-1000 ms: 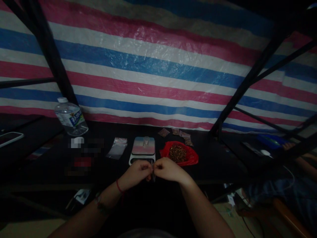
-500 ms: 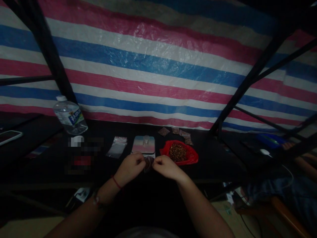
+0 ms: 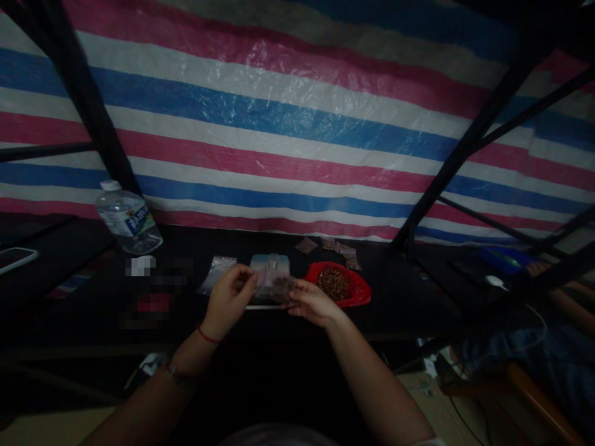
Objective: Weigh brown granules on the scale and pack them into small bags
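Note:
A small clear zip bag (image 3: 281,288) with brown bits in its right end is held sideways above a small flat scale (image 3: 270,261). My left hand (image 3: 230,295) is closed, thumb and fingers pinching the bag's clear end. The filled end is gripped by my right hand (image 3: 312,302), fingers closed round it. Just right of that hand lies an opened red plastic bag (image 3: 359,288) heaped with loose brown bits (image 3: 333,282). Flat clear zip bags (image 3: 217,276) lie left of the scale, partly behind my left hand. The scale is partly covered by the held bag.
Several filled little bags (image 3: 344,253) lie at the back of the black table (image 3: 400,297). A big clear bottle (image 3: 128,218) stands at the left, with a phone (image 3: 17,259) farther left. Black metal posts (image 3: 430,192) rise on both sides. Another person's arm (image 3: 564,297) shows at far right.
Both hands have lifted the bag from the table's front side up over the scale. The bag has turned sideways, and my right-hand fingers now wrap its filled end.

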Demonstrator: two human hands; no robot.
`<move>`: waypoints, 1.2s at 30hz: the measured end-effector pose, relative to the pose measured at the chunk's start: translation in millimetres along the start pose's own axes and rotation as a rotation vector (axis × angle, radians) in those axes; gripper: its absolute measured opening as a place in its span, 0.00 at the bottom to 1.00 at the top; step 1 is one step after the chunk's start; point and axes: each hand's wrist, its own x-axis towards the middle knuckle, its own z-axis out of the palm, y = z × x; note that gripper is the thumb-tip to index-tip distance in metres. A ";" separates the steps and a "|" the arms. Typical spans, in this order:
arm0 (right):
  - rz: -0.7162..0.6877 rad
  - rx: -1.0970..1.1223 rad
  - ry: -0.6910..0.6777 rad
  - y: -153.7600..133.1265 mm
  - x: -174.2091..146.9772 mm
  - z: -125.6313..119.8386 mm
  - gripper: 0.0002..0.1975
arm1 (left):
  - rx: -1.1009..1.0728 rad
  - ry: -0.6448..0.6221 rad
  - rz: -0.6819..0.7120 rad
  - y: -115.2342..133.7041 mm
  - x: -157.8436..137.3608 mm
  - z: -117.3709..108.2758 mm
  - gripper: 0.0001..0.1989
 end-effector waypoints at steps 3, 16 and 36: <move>-0.040 0.015 0.027 -10.3 -10.0 -4.8 0.24 | 0.104 0.005 0.143 5.9 0.9 7.9 0.11; -0.354 0.156 0.514 -28.1 -65.2 -68.4 0.17 | -0.063 -0.175 0.301 51.3 42.1 107.0 0.05; -0.416 -0.918 0.559 -88.8 -42.1 -137.4 0.12 | 0.269 -0.590 0.046 9.2 52.5 148.1 0.12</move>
